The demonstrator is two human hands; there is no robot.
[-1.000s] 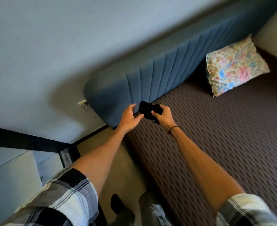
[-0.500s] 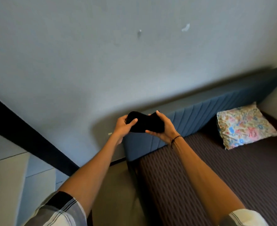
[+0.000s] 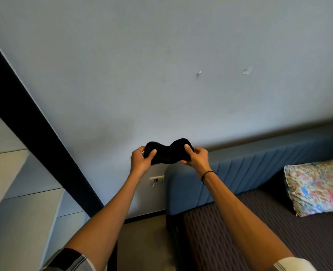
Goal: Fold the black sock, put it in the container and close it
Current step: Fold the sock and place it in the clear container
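Black sock (image 3: 168, 154) between both hands.

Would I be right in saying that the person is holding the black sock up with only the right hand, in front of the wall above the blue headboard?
Not quite: both hands grip it. The head view shows the left hand and the right hand each pinching one end of the black sock, in front of the wall above the blue headboard.

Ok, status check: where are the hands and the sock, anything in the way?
Left hand and right hand each grip one end of the black sock, held up before the wall. Sock bunched, not folded. No container in view. Nothing blocking.
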